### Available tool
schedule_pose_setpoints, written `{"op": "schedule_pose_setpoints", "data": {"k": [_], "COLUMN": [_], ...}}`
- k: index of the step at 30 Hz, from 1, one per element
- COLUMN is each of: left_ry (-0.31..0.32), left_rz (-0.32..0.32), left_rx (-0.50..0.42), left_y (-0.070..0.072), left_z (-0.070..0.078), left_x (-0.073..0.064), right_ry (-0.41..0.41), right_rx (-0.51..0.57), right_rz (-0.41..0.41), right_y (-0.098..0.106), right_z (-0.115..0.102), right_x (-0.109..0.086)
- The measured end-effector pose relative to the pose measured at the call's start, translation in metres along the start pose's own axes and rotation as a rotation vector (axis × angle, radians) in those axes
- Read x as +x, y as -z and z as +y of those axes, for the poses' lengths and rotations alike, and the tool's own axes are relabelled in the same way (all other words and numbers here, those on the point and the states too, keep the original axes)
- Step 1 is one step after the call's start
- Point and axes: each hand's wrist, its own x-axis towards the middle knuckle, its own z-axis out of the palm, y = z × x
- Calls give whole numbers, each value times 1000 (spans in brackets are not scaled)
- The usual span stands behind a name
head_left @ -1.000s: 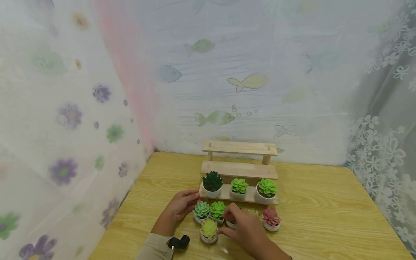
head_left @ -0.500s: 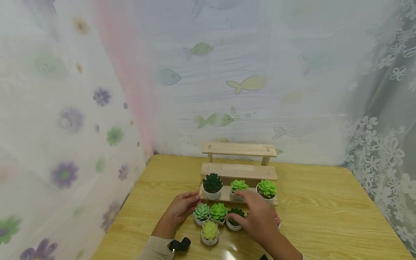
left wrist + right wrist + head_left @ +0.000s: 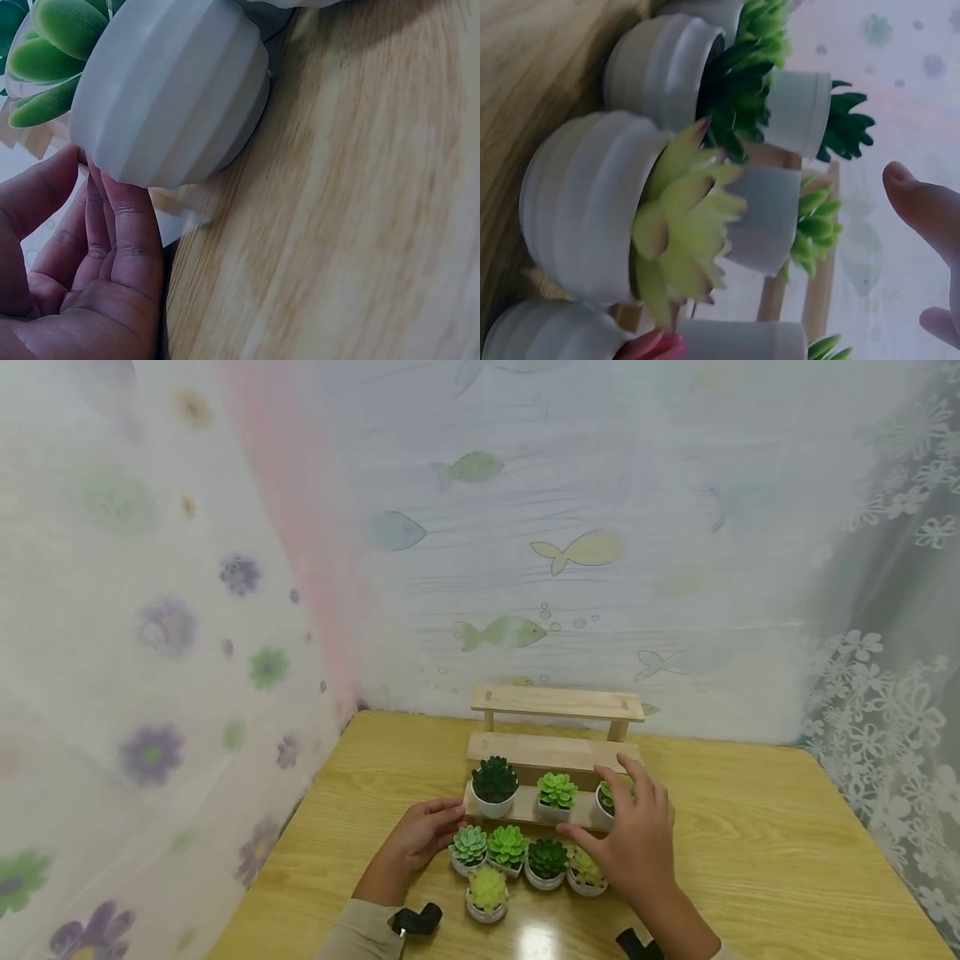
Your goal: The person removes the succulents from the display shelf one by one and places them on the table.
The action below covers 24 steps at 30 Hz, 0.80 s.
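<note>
At the left end of the low tier of the wooden shelf (image 3: 517, 814), my left hand (image 3: 422, 837) pinches the board's edge between thumb and fingers. In the left wrist view its fingertips are partly hidden behind a white ribbed pot (image 3: 172, 97). My right hand (image 3: 641, 831) hovers at the right end, thumb and fingers spread, before a bright green succulent (image 3: 604, 797) that it partly covers. A dark green succulent (image 3: 495, 781) and a light green one (image 3: 557, 792) share that tier. In the right wrist view, the right thumb (image 3: 919, 206) is apart from the pots.
Ahead of the shelf stand more potted succulents: pale green (image 3: 469, 847), bright green (image 3: 507, 845), dark green (image 3: 546, 860) and yellow (image 3: 587, 870), with another yellow one (image 3: 487, 893) nearer. A pink succulent (image 3: 652, 345) shows in the right wrist view. Patterned curtains (image 3: 615, 635) hang behind.
My right hand has moved right and away from me, from above the front pots to the shelf's right end, its fingers spreading. My left hand stays at the shelf's left end.
</note>
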Motion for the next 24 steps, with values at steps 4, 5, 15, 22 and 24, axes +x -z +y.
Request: {"op": "schedule_pose_setpoints", "data": {"k": [4,5,15,22,24], "left_ry": [-3,-1,10,8,3], "left_rz": [-2,0,17,8,7], "left_rx": [7,5,3,-2,-1], "left_y": [-1,-1,0,1,0], "left_z": [-1,-1,0,-2,-1], "left_x": [0,-1,0,1,1], "right_ry": [-33,-44,-268,-415,-430], "right_rx": [-21,-25,71,150,158], "right_rz": [11,10,-120,-243,-255], "right_y": [-3,-3,-3,-2,-2], "right_z": [12,15,33,38,40], "right_x": [0,1,-3,-5,-5]}}
